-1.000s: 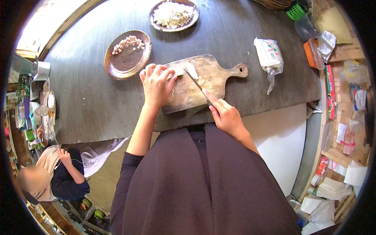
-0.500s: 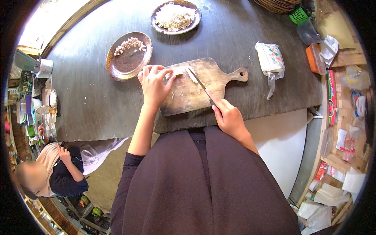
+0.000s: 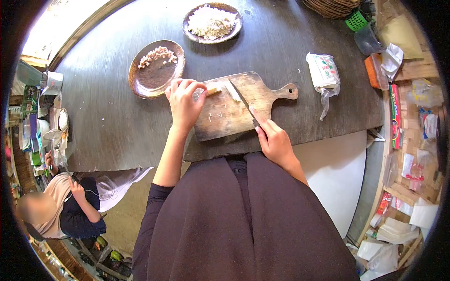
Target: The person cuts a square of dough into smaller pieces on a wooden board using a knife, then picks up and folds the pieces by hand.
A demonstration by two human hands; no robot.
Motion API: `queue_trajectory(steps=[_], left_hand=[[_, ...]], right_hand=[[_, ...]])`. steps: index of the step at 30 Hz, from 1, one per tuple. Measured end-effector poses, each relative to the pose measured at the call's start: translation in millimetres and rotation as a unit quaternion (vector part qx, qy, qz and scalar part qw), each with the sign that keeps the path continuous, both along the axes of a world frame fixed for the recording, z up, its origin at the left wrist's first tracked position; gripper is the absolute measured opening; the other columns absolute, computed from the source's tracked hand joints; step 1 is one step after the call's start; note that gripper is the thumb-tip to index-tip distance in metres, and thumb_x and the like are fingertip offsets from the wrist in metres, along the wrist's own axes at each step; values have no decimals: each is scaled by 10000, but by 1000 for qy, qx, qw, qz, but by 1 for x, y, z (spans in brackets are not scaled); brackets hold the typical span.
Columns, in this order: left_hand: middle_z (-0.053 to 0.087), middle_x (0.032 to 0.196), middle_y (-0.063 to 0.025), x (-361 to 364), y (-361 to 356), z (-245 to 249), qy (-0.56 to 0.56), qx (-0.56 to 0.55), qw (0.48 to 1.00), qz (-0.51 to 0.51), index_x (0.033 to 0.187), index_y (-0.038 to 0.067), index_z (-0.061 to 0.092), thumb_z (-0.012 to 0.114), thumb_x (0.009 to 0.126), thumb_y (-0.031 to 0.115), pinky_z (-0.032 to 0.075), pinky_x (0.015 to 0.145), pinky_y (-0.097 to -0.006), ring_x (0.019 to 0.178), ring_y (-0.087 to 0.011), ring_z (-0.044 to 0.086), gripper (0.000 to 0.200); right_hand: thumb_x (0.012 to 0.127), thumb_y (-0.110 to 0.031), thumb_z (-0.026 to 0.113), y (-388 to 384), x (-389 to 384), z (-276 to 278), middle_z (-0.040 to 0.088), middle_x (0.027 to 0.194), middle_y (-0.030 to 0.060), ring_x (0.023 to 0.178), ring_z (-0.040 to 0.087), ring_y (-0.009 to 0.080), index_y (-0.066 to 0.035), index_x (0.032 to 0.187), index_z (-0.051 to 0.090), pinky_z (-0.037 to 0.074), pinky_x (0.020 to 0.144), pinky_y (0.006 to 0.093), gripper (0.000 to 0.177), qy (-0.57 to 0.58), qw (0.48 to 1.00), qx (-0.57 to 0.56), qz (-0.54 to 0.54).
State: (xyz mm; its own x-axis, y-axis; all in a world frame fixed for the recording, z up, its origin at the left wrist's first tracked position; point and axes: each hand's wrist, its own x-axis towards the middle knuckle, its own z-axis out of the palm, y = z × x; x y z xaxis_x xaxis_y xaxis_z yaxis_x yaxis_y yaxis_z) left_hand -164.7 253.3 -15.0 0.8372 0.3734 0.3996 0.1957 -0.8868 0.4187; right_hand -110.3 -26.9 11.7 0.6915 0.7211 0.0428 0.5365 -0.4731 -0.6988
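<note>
A wooden cutting board with a short handle lies on the dark table in front of me. My left hand is over its left side, fingers curled and pinched at a pale tan piece of food of a kind I cannot make out. My right hand grips a kitchen knife, index finger stretched along the blade's back. The blade rests against thin white slices near the board's upper middle. Small white slivers are scattered lower on the board.
Beyond the board stand a brown plate with small diced pieces and another plate heaped with white shreds. A white plastic packet lies right of the board handle. Another person is at the lower left. Shelves with packages line the right.
The tan side of the piece at my left fingers now shows more, apart from the white slices. The knife stays beside the slices; the whole view has shifted slightly.
</note>
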Motion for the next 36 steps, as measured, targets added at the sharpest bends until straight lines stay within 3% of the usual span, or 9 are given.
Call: queue_trajectory(steps=[2,5,10,12,17,21,30,34,36], left_hand=[[699,931,-23,-2,1,0,-6,-20,1000,-6,899,153,756,800,798,179,407,935,-408,1015,-232,603,114],[736,854,-61,-8,-3,8,-36,-233,971,-35,939,46,729,772,858,86,502,748,-300,776,-149,680,100],[732,888,-60,-25,-11,21,-13,-465,884,-57,966,-30,690,737,918,47,536,731,-243,780,-119,699,102],[735,899,-77,-30,-14,25,-10,-530,845,-76,993,-34,679,738,912,29,565,767,-272,814,-149,721,118],[748,1019,-158,-38,-18,20,17,-596,795,-112,1095,-46,652,722,913,-15,579,884,-324,960,-213,736,197],[747,1025,-159,-41,-22,23,7,-611,783,-119,1108,-46,650,727,911,-16,576,893,-322,975,-215,734,214],[750,1016,-149,-52,-35,45,-10,-644,750,-149,1116,-29,651,738,905,-20,570,881,-311,975,-205,734,228],[749,1032,-136,-55,-42,51,-9,-663,730,-166,1124,-44,652,736,913,-10,572,905,-297,990,-175,725,230],[751,1027,-127,-56,-46,49,-21,-663,730,-167,1125,-43,654,740,912,-4,574,897,-295,975,-170,726,233]], right_hand=[[994,-153,571,2,-1,-1,666,1040,207,839,667,431,-192,1561,395,549,760,479,596,16,1000,18,-16],[968,-144,619,10,-4,2,675,1164,234,958,683,436,-138,1570,370,548,836,460,652,59,992,104,-47],[936,-157,661,15,-1,9,657,1265,238,1072,679,425,-122,1572,367,542,909,453,701,119,980,124,-100],[913,-97,682,12,8,6,655,1270,248,1008,701,377,-82,1566,369,542,900,411,723,-6,991,33,-132],[890,-175,703,8,20,-7,657,1183,173,1017,680,388,-227,1559,406,559,864,466,734,-69,980,-95,-159],[880,-187,718,9,15,-13,619,1022,134,853,688,350,-228,1563,388,574,765,463,760,-121,974,-122,-149],[873,-228,736,19,13,-1,583,1058,140,1019,609,327,-140,1411,590,508,896,424,564,-184,972,-65,-132],[914,-196,709,40,-2,17,635,1033,130,987,626,250,-20,1222,678,501,902,366,356,-47,987,131,-83],[957,-157,691,49,-12,15,680,1015,85,912,649,159,20,1205,667,518,855,302,306,393,880,257,-65]])
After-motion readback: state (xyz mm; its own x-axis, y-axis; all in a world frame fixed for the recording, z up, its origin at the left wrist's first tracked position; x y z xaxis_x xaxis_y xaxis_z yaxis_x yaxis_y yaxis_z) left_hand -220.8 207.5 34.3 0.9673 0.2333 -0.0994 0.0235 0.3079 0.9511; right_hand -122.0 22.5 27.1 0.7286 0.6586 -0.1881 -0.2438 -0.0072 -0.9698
